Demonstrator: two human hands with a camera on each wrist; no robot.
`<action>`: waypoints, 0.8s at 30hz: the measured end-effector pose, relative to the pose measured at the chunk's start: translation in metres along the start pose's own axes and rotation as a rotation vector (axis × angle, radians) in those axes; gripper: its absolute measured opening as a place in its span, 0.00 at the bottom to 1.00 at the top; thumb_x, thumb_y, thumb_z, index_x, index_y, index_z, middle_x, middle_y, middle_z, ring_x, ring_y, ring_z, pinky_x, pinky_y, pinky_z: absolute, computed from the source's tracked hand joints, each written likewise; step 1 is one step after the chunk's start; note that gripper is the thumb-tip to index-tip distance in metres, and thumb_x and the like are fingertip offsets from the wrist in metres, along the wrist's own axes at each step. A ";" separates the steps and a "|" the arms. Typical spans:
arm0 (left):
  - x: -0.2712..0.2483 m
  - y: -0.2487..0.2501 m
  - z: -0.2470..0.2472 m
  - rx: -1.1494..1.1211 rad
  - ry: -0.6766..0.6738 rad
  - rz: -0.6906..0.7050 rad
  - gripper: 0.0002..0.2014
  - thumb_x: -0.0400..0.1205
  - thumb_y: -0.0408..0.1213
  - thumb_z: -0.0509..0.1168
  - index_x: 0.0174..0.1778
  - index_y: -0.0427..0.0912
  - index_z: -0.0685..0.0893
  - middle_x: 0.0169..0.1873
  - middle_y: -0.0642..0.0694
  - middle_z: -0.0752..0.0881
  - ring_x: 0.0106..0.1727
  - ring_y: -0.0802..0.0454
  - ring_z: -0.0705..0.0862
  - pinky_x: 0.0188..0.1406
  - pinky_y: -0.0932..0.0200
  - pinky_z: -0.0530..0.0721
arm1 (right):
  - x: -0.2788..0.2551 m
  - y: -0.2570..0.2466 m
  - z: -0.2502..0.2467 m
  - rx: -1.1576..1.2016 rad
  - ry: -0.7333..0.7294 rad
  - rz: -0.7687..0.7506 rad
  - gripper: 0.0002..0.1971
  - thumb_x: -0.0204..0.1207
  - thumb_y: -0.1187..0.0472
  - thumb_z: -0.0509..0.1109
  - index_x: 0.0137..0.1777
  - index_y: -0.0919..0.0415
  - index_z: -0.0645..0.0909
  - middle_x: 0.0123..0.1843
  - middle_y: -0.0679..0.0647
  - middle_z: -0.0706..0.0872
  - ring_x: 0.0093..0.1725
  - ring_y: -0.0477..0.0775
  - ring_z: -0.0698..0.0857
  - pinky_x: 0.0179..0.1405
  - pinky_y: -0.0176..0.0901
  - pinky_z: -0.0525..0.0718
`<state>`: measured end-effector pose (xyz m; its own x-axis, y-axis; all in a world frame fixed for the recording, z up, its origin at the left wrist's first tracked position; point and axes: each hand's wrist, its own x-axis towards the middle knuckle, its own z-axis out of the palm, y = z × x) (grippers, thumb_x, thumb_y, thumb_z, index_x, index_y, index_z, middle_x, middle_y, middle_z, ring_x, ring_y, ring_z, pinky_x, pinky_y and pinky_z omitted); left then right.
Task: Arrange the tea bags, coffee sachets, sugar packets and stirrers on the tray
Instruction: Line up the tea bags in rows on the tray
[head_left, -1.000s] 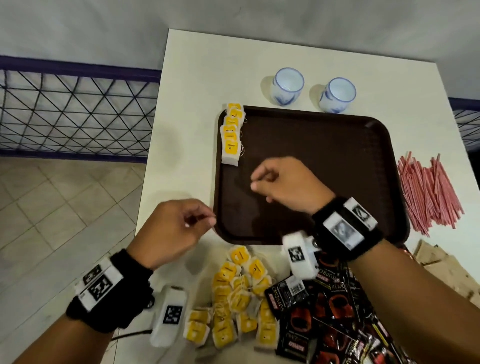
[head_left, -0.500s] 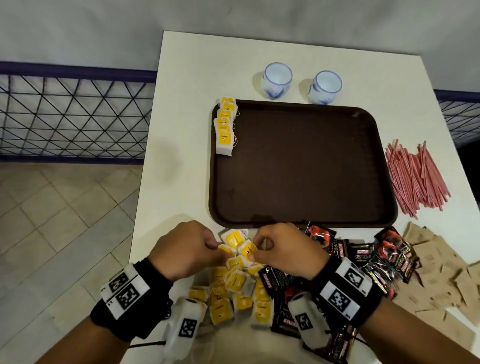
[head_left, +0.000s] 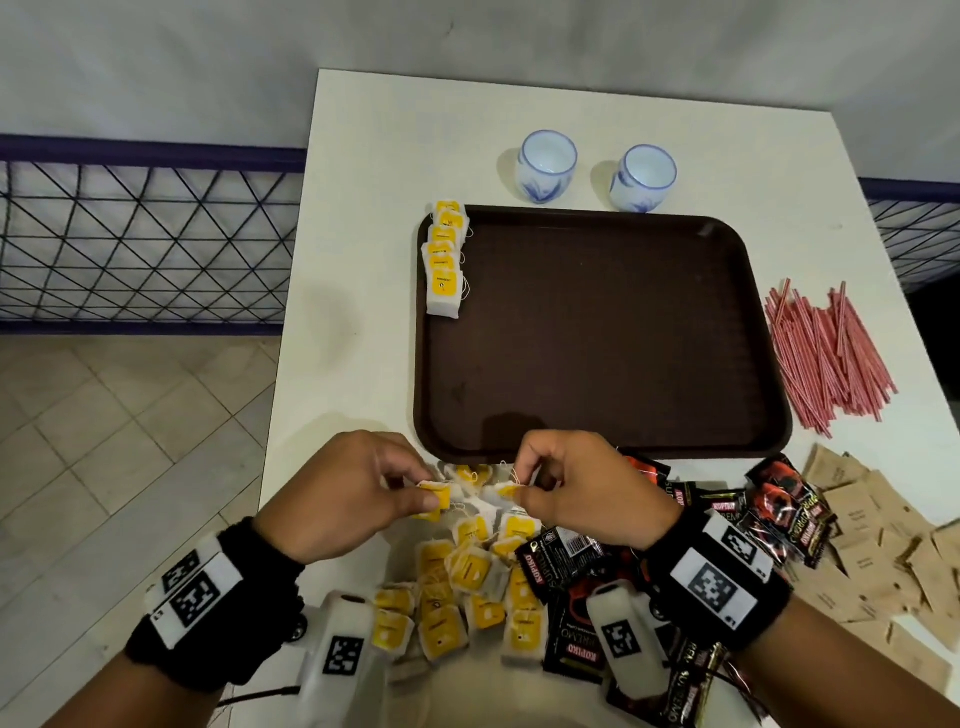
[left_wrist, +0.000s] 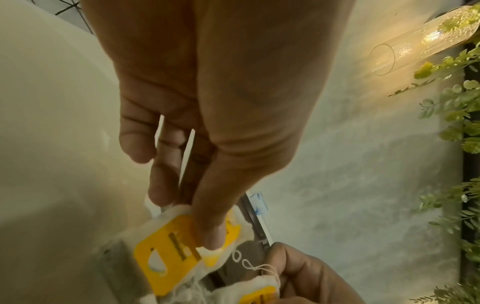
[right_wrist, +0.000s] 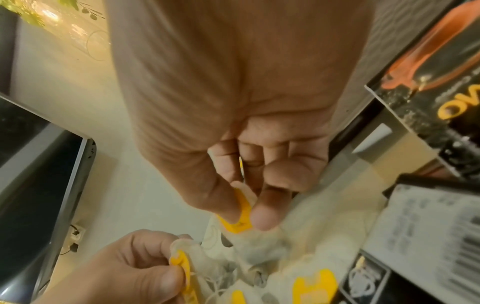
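Observation:
A dark brown tray (head_left: 597, 447) lies in the middle of the white table, with a short row of yellow-tagged tea bags (head_left: 445, 260) along its left rim. Below the tray lies a loose pile of tea bags (head_left: 467, 587). My left hand (head_left: 415, 493) pinches one tea bag (left_wrist: 168, 257) by its yellow tag. My right hand (head_left: 519, 488) pinches another tea bag (right_wrist: 240, 216) between thumb and forefinger. Both hands hover just over the pile's top edge, close together.
Black coffee sachets (head_left: 587, 597) lie right of the pile, brown sugar packets (head_left: 872, 540) further right, pink stirrers (head_left: 826, 358) beside the tray's right rim. Two white-and-blue cups (head_left: 545, 166) stand behind the tray. The table's left edge drops to a tiled floor.
Both hands came down from the tray to the tea bag pile and each has taken hold of a tea bag; they are now slightly lifted off the pile.

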<state>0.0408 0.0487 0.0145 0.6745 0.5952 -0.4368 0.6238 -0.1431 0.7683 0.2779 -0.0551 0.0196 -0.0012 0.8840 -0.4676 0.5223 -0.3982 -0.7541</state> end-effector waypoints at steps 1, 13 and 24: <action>0.000 0.001 -0.001 0.003 -0.015 -0.002 0.04 0.74 0.42 0.80 0.38 0.57 0.94 0.39 0.64 0.90 0.42 0.60 0.87 0.37 0.74 0.76 | 0.000 0.000 0.000 0.015 0.002 -0.008 0.07 0.73 0.62 0.78 0.41 0.52 0.82 0.30 0.52 0.86 0.27 0.55 0.83 0.30 0.50 0.83; -0.006 -0.007 -0.005 -0.081 0.056 -0.146 0.15 0.73 0.31 0.80 0.47 0.55 0.87 0.43 0.55 0.91 0.39 0.57 0.91 0.48 0.52 0.90 | 0.004 -0.003 -0.001 0.118 -0.010 -0.007 0.09 0.75 0.68 0.74 0.42 0.52 0.81 0.29 0.42 0.84 0.27 0.61 0.84 0.29 0.55 0.84; -0.019 -0.015 -0.012 -0.074 0.155 -0.151 0.11 0.74 0.31 0.79 0.40 0.54 0.92 0.37 0.59 0.93 0.40 0.62 0.90 0.48 0.63 0.86 | 0.007 -0.003 -0.004 0.144 -0.020 0.041 0.11 0.76 0.68 0.74 0.40 0.50 0.79 0.31 0.44 0.87 0.32 0.55 0.92 0.37 0.68 0.87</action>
<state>0.0140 0.0495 0.0172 0.5032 0.7209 -0.4765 0.6786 0.0119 0.7345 0.2794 -0.0468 0.0207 -0.0001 0.8616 -0.5076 0.3942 -0.4664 -0.7919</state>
